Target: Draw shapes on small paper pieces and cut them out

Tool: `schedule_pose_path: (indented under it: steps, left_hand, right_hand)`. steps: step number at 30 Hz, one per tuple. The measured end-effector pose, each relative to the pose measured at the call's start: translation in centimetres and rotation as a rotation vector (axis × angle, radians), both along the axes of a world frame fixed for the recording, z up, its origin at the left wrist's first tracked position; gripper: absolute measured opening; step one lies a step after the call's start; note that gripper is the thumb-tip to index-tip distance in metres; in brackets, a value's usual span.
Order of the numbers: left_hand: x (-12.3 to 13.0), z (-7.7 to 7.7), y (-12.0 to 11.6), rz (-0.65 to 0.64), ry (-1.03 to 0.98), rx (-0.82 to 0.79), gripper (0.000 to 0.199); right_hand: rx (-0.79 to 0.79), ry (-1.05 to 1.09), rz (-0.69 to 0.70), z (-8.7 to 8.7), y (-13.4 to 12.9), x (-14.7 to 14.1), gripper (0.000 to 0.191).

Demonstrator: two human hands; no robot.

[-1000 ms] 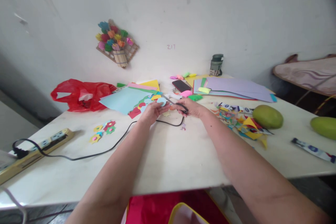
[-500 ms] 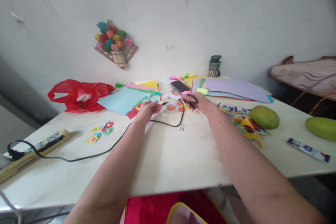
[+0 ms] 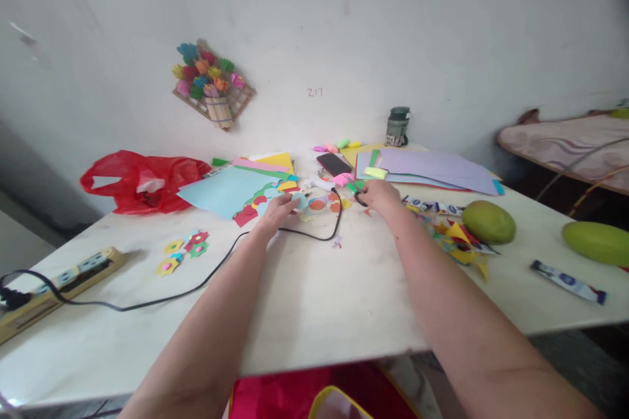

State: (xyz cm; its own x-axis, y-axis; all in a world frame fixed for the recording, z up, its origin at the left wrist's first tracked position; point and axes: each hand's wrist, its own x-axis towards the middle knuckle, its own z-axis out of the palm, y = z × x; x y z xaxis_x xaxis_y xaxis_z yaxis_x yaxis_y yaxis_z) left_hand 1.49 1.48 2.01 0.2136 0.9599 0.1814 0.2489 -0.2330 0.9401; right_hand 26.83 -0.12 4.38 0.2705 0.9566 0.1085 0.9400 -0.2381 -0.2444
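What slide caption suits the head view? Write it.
Left grip on a blue paper disc, right grip on scissors, beside paper cutouts.

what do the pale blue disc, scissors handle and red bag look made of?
Pale blue disc: likely paper or thin card, matte; flat, evenly coloured, no shine.
Scissors handle: probably plastic, given the thick black loop; too small to judge finish.
Red bag: thin plastic film, fairly glossy; crumpled folds with highlights.

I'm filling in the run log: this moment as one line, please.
left hand: holding blue paper circle | right hand: holding scissors | nearby: phone, black cable
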Motion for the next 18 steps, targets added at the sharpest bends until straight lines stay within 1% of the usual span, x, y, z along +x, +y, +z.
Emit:
schedule_pose_path:
  steps: [3,7,9,11,13,15,17,18]
  left_hand:
    - [0.2,-0.2,-0.1,0.01,0.039,0.003,0.029]
    - [0.1,-0.8,0.3,-0.025,0.052,0.01,0.028]
    - [0.0,-1.1,0.6,-0.011,0.08,0.015,0.028]
    - [-0.1,-1.4,0.8,0.023,0.083,0.019,0.028]
    - [-0.2,-1.7,1.1,0.037,0.026,0.014,0.027]
    - [-0.2,-1.9,1.3,0.016,-0.074,-0.009,0.026]
    - [-0.1,-2.1,1.5,-0.001,-0.167,-0.047,0.026]
    - [-0.1,-2.1,1.5,-0.005,-0.207,-0.068,0.027]
  right_hand:
    - [-0.018,-0.03,-0.035,-0.3,0.1,-0.1,0.036]
    - [0.039,-0.04,-0.101,-1.0,0.2,0.0,0.04]
    - [0.046,-0.03,-0.117,-1.3,0.3,0.3,0.041]
    - [0.014,0.018,-0.125,-1.5,0.4,0.8,0.039]
    - [-0.044,0.093,-0.117,-1.5,0.4,1.3,0.037]
    - [-0.074,0.128,-0.087,-1.1,0.4,1.6,0.037]
    - [-0.025,0.075,-0.052,-0.5,0.3,1.4,0.039]
    - [0.046,0.024,-0.032,-0.2,0.2,1.0,0.038]
